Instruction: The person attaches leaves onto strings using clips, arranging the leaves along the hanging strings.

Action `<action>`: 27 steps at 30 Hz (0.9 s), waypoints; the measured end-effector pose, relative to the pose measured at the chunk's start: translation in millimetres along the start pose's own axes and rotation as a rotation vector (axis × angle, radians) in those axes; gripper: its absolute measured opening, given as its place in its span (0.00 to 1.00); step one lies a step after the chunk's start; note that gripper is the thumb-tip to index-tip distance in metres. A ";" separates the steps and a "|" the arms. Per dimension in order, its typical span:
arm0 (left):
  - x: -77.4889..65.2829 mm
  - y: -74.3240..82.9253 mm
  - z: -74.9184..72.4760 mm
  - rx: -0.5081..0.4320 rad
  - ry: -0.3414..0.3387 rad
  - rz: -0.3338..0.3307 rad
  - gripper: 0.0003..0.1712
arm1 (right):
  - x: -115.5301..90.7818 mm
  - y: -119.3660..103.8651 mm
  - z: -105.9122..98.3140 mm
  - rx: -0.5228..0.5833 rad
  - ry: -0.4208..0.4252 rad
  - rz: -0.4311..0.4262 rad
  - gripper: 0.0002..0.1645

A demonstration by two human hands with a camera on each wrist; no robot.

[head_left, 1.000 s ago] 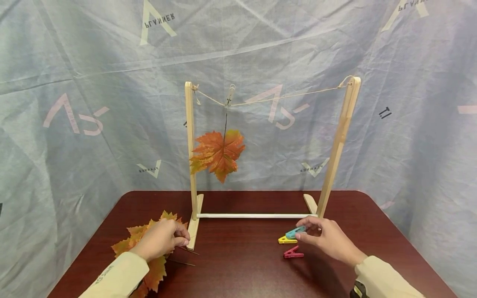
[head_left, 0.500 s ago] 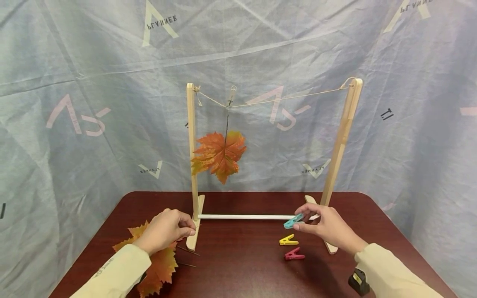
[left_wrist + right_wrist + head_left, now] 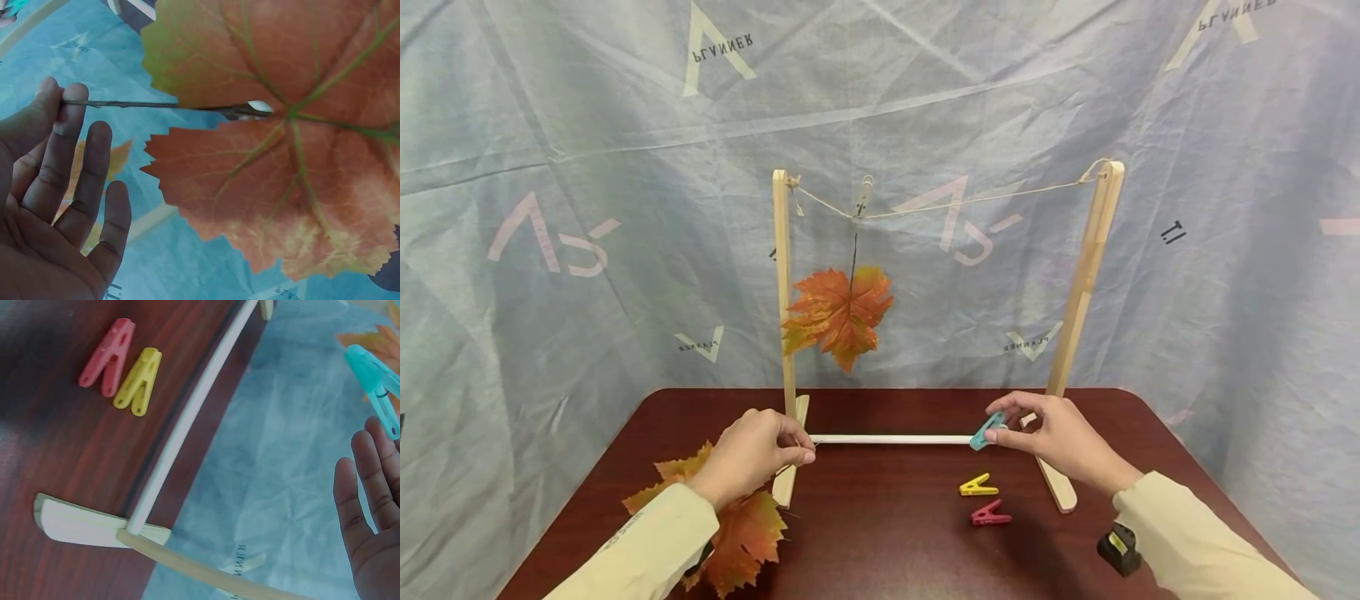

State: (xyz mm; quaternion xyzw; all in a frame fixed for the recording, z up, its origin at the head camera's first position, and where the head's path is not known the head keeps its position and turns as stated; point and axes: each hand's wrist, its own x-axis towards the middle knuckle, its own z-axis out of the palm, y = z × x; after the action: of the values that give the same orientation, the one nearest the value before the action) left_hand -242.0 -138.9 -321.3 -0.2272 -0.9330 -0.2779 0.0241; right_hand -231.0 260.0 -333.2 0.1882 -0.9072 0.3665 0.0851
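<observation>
My left hand point(image 3: 758, 454) pinches the thin dark stem point(image 3: 137, 105) of an orange maple leaf point(image 3: 219, 178) between thumb and index finger; its other fingers spread loosely in the left wrist view. In the head view, that leaf hangs below the hand over other leaves at the table's left. My right hand point(image 3: 1054, 437) pinches a light-blue clothespin point(image 3: 987, 431) by its handle end, above the table near the white crossbar. On the cord point(image 3: 970, 199), a pale clothespin point(image 3: 862, 200) holds another orange leaf point(image 3: 842, 312) by its stem.
A yellow clothespin point(image 3: 977, 485) and a red clothespin point(image 3: 990, 513) lie on the dark red table point(image 3: 880, 550). The wooden frame has a left post point(image 3: 782, 292), a right post point(image 3: 1078, 292) and a low white crossbar point(image 3: 887, 439). Grey cloth point(image 3: 587, 333) hangs behind.
My right hand has lifted the blue clothespin off the yellow one, up and slightly left. My left hand has moved right and up, drawing a leaf by its stem from the pile.
</observation>
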 end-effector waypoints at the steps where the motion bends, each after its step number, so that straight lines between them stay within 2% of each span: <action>1: 0.7 1.7 -0.7 -0.006 0.001 0.003 0.04 | 0.7 -1.5 -1.9 0.000 0.002 0.006 0.16; 8: 7.5 12.4 -4.8 -0.090 0.012 0.005 0.02 | 6.1 -11.3 -14.8 0.019 0.026 0.047 0.23; 13: 11.9 17.1 -6.3 -0.142 0.017 0.010 0.03 | 10.5 -17.0 -22.3 -0.009 0.058 0.031 0.21; 19: 14.9 23.4 -7.8 -0.183 0.029 -0.001 0.03 | 11.9 -24.1 -33.9 -0.040 0.056 0.021 0.20; 27: 21.6 35.4 -7.8 -0.257 0.084 0.018 0.02 | 17.2 -32.5 -44.6 -0.078 0.063 -0.016 0.21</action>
State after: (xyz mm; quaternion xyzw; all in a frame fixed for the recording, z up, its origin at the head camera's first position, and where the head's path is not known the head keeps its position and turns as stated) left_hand -246.5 -107.8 -293.1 -0.2250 -0.8858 -0.4044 0.0363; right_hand -232.9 264.8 -275.6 0.1804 -0.9161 0.3359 0.1239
